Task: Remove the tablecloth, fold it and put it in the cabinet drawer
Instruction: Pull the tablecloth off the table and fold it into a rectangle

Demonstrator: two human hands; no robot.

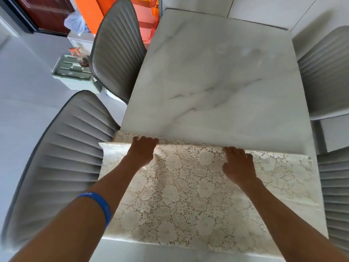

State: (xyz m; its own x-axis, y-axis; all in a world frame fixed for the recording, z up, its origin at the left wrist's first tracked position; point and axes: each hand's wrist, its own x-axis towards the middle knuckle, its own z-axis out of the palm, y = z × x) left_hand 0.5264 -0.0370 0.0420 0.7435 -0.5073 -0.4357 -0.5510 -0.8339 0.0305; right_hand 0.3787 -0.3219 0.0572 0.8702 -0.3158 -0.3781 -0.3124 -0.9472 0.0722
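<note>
A cream lace tablecloth [188, 195] with a flower pattern lies folded over the near end of the white marble table [217, 82]. Its far folded edge runs across the table, and its left end sticks out past the table's side. My left hand [141, 150] curls its fingers over that far edge on the left. My right hand [238, 163] presses on the cloth near the same edge on the right, fingers bent down on it. A blue band sits on my left forearm. No cabinet or drawer is in view.
Two grey ribbed chairs [62, 157] [117, 53] stand along the table's left side, and two more [324, 72] along the right. A pale green box [73, 72] sits on the floor at the back left, near an orange object [88, 14].
</note>
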